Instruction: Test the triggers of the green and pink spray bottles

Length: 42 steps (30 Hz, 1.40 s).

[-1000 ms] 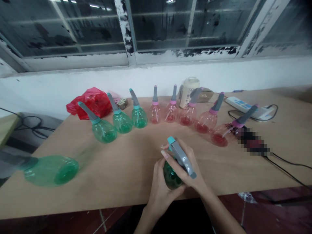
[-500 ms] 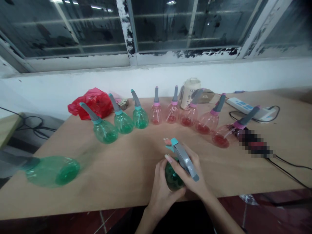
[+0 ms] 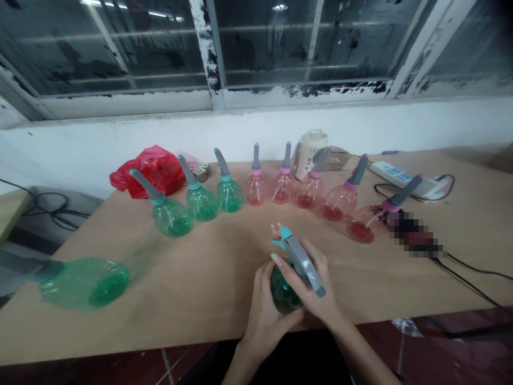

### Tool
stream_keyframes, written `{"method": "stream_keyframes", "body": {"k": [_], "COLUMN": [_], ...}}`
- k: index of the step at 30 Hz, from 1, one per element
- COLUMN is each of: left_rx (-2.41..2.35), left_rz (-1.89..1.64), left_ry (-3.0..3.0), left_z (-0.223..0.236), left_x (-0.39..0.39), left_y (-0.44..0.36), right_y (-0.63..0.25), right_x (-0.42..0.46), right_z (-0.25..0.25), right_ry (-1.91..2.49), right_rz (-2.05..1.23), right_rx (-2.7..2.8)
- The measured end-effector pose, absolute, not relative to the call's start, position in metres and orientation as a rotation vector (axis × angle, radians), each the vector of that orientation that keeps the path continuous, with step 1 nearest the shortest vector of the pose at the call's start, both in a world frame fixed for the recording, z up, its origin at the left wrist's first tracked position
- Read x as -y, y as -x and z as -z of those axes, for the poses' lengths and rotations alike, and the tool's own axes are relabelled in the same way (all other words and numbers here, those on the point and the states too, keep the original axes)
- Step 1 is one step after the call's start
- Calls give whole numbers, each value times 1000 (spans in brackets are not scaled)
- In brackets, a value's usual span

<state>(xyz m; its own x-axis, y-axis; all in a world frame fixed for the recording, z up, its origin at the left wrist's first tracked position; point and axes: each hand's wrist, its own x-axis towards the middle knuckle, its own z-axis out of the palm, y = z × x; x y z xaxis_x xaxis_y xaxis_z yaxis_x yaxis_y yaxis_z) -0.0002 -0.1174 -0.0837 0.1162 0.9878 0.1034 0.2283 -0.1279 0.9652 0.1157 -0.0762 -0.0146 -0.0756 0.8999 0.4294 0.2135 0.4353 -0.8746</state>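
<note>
I hold a green spray bottle (image 3: 282,293) over the near edge of the wooden table (image 3: 208,267). My left hand (image 3: 264,310) wraps round its green body from below. My right hand (image 3: 316,283) grips its grey and teal spray head (image 3: 301,259), fingers curled over the top. A row of spray bottles stands in an arc behind: three green ones (image 3: 200,200) on the left and several pink ones (image 3: 308,192) on the right.
Another green bottle (image 3: 86,280) lies on its side at the table's left edge. A red plastic bag (image 3: 150,168), a white cup (image 3: 310,149), a power strip (image 3: 404,179) and black cables (image 3: 473,267) sit at the back and right. A window and white wall rise behind.
My right hand has shifted on the spray head, fingers now reaching further over the teal nozzle. The bottle stays in about the same place.
</note>
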Motion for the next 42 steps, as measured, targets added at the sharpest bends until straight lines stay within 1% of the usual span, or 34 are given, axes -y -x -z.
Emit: {"method": "stream_keyframes", "body": {"k": [12, 21, 30, 42], "left_rx": [-1276, -1206, -1227, -1209], "left_rz": [-1116, -1162, -1107, -1122], "left_ry": [-1596, -1522, -1554, -1601], "left_z": [88, 78, 79, 81], "left_x": [118, 119, 117, 118], "left_y": [0, -1, 1, -1], "right_y": [-117, -114, -112, -114], "right_x": [77, 70, 73, 79], "right_z": [12, 3, 4, 9], "right_ry": [1012, 964, 995, 1010], "right_rz": [-771, -804, -759, -764], "right_rx": [1608, 1604, 1577, 1577]}}
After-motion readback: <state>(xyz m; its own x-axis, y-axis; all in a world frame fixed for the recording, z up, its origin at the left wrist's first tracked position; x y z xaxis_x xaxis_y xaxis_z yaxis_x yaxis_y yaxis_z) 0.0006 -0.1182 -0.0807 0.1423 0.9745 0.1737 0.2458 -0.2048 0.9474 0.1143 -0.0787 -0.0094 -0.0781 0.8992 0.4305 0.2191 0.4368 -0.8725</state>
